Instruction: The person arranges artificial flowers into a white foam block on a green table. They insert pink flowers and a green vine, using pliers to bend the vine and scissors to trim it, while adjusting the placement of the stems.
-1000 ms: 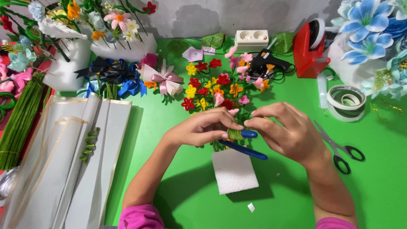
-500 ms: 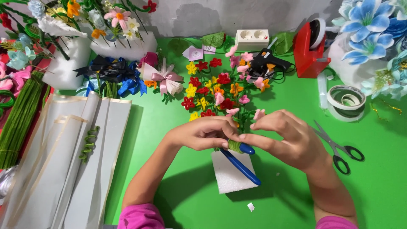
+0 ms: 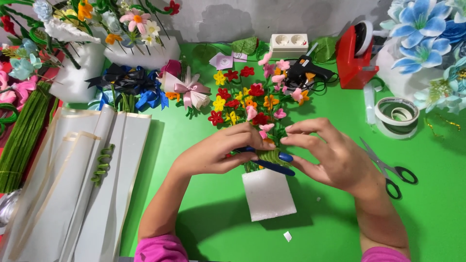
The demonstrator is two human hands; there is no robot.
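Note:
My left hand (image 3: 221, 150) and my right hand (image 3: 327, 153) meet over a white foam block (image 3: 268, 193) on the green table. Between the fingers is a blue-handled tool (image 3: 272, 162) with green pipe cleaner (image 3: 268, 155) coiled round it. The left hand pinches the tool's left end. The right hand's fingers rest on the green coil and the tool's right tip. Small red, yellow, orange and pink pipe-cleaner flowers (image 3: 242, 97) stand in the block, just beyond the hands. The tool's middle is partly hidden by my fingers.
Scissors (image 3: 388, 170) lie right of my right hand. Tape rolls (image 3: 397, 115), a red tape dispenser (image 3: 357, 58), a black glue gun (image 3: 306, 73) and a white socket strip (image 3: 289, 44) sit behind. White wrapping sheets (image 3: 73, 184), green stems (image 3: 22, 140) and ribbon bows (image 3: 128, 87) fill the left.
The blue tool has swung from pointing down over the foam block to lying nearly level between my hands. Both hands have shifted slightly and closed in on the green coil.

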